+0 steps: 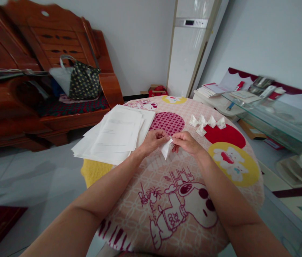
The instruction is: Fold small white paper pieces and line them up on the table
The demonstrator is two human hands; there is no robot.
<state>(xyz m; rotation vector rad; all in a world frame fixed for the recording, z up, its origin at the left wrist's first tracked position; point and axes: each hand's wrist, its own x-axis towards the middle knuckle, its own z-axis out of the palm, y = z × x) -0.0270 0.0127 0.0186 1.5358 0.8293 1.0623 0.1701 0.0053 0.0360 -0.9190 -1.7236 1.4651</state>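
Note:
A small piece of folded white paper [166, 149] is pinched between my two hands over the middle of a round, cloth-covered table [129, 200]. My left hand [154, 140] grips its upper left side, fingers closed. On the other side, my right hand [186, 142] holds the upper right corner between thumb and forefinger. The paper's pointed end hangs downward. To the left of my hands lies an uneven stack of white sheets [115, 130], the top one bearing faint print. Beyond my right hand, several small folded paper shapes [211, 122] sit grouped near a red circle on the cloth.
A carved wooden sofa [59, 39] with a patterned bag [83, 80] stands at the left. A glass-topped cabinet [282, 121] with papers and containers runs along the right, close to the table. A tall white air conditioner [189, 46] stands behind.

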